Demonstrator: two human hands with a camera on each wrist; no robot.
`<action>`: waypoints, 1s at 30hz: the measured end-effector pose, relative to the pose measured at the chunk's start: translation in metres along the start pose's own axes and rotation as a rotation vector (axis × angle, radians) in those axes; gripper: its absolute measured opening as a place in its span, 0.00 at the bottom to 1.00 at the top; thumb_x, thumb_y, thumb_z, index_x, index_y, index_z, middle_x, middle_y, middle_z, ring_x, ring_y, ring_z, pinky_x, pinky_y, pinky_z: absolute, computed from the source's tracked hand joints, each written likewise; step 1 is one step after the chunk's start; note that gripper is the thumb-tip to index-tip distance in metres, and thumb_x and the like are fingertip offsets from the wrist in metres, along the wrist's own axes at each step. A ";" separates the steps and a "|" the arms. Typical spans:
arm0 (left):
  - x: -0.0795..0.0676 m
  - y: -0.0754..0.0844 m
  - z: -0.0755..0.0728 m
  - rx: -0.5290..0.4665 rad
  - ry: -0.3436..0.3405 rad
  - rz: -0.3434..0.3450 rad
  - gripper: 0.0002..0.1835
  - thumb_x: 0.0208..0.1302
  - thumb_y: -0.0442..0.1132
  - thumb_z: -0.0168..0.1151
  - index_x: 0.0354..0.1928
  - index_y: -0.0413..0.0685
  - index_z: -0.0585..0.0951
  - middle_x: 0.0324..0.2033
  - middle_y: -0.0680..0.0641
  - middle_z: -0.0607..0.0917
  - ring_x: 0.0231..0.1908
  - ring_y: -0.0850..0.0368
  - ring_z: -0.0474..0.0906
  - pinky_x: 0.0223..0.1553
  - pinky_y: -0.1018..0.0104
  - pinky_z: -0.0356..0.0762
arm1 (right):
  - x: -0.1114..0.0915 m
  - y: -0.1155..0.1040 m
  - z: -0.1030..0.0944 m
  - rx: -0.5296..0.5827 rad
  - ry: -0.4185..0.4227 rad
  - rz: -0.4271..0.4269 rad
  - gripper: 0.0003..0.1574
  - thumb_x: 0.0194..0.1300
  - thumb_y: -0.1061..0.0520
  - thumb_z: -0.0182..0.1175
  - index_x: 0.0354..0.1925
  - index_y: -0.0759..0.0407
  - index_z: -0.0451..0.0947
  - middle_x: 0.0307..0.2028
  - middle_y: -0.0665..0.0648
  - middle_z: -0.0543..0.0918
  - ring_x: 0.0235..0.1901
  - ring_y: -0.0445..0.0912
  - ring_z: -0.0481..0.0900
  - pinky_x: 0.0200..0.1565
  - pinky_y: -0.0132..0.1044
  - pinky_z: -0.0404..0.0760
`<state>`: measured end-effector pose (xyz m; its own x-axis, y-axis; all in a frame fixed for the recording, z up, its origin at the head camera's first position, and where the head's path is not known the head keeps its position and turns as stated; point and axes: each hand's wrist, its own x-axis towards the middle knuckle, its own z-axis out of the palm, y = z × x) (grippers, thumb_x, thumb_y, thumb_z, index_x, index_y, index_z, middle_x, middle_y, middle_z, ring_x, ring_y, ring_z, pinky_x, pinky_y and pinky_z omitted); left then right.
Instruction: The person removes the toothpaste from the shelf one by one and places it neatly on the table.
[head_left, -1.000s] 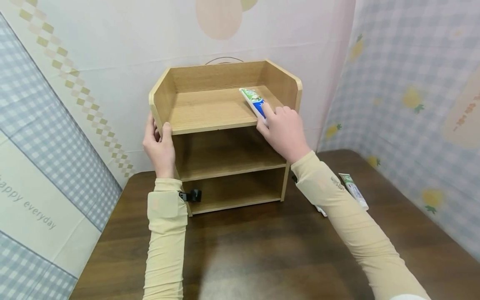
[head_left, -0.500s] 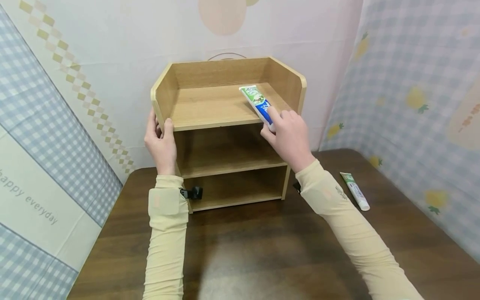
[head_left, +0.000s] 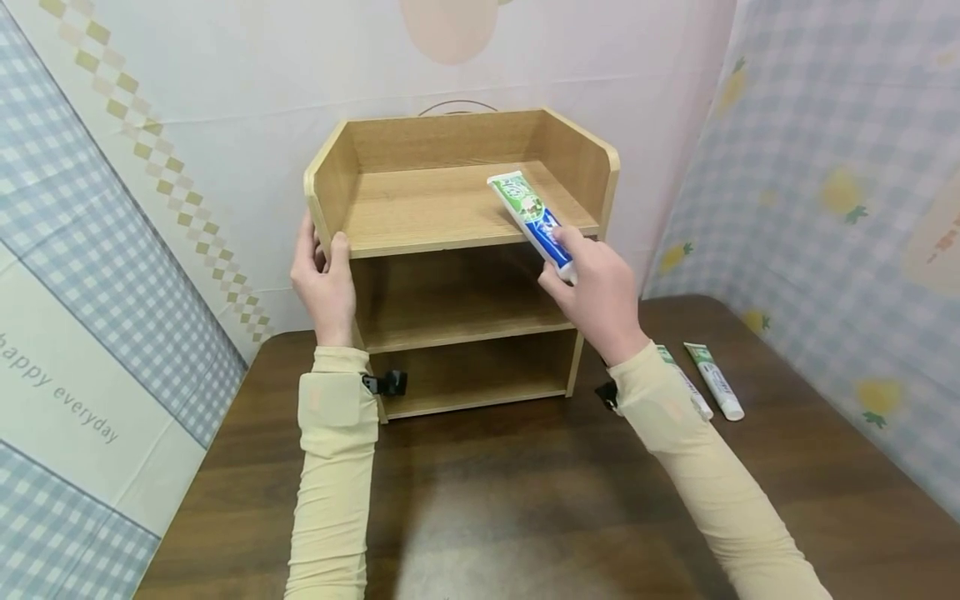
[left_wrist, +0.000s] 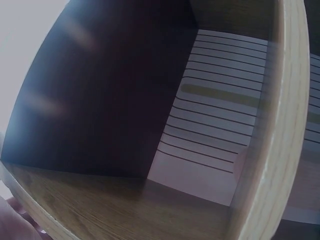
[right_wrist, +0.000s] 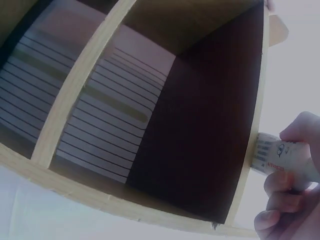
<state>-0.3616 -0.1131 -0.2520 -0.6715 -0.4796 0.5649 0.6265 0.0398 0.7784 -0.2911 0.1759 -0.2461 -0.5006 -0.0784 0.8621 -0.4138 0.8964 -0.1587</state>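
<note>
A light wooden three-tier shelf (head_left: 450,247) stands on the table. My left hand (head_left: 324,279) grips the front of its left side panel, thumb on the near side. In my right hand (head_left: 600,287) is a green, blue and white toothpaste tube (head_left: 529,218), pinched near its cap end. The tube slants across the front edge of the top tier, its flat end overlapping the top board. In the right wrist view, the tube (right_wrist: 280,156) shows beside the top board's edge, between thumb and curled fingers. The left wrist view shows the shelf's inside (left_wrist: 210,115) and part of my left hand (left_wrist: 15,222).
Two more toothpaste tubes lie on the brown table (head_left: 487,500) right of the shelf: one (head_left: 714,382) lies farther right, the other (head_left: 686,387) is partly hidden by my right sleeve. Patterned cloth (head_left: 817,200) hangs behind and at both sides.
My right hand has drawn the toothpaste tube toward me and to the right, so more of it shows past the top board's front edge. My left hand stays on the side panel.
</note>
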 end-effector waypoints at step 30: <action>-0.001 -0.006 0.004 0.028 0.019 0.030 0.25 0.62 0.38 0.57 0.62 0.57 0.77 0.53 0.44 0.84 0.39 0.64 0.79 0.45 0.72 0.75 | -0.082 0.056 -0.079 0.142 0.053 -0.018 0.31 0.46 0.70 0.68 0.52 0.59 0.82 0.43 0.64 0.86 0.38 0.40 0.75 0.42 0.16 0.64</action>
<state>-0.3657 -0.1094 -0.2562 -0.6446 -0.4947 0.5830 0.6348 0.0786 0.7686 -0.2131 0.2671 -0.2879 -0.4525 -0.0676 0.8892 -0.5281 0.8238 -0.2061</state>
